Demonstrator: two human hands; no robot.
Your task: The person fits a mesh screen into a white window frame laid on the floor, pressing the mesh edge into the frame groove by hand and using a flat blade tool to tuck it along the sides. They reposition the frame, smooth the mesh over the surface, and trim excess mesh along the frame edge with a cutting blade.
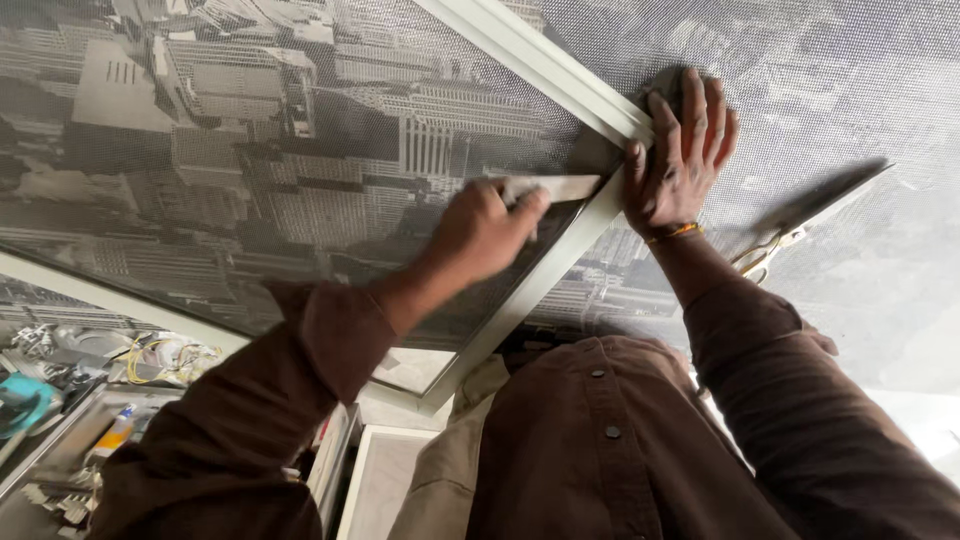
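- The left hand (480, 232) is clenched around a flat pale scraper (555, 188); the blade projects to the right from between thumb and fingers.
- The scraper lies flat against the mesh (300, 150), a dark perforated sheet printed with a grey city view, and its far end touches the inner edge of the frame (545, 270).
- The frame is a pale bar that runs diagonally from the upper centre, turns at a corner near the right hand, and drops toward the lower centre.
- The right hand (680, 150) is released: fingers spread, palm pressed flat on the mesh just beyond the frame corner. It grasps nothing.
- A thin orange band (675, 233) circles the right wrist.
- The two hands sit near each other, one on each side of the frame bar; the scraper tip lies between them, just beside the right thumb.
- Scissors (800, 225) with pale handles lie on the mesh to the right of the right forearm, apart from both hands, blades pointing up and right.
- Both arms wear brown sleeves (260, 420) of a buttoned shirt.
- At lower left, below the mesh, a tray (60, 450) holds small tools, yellow wire and a small bottle; details are too small to tell.
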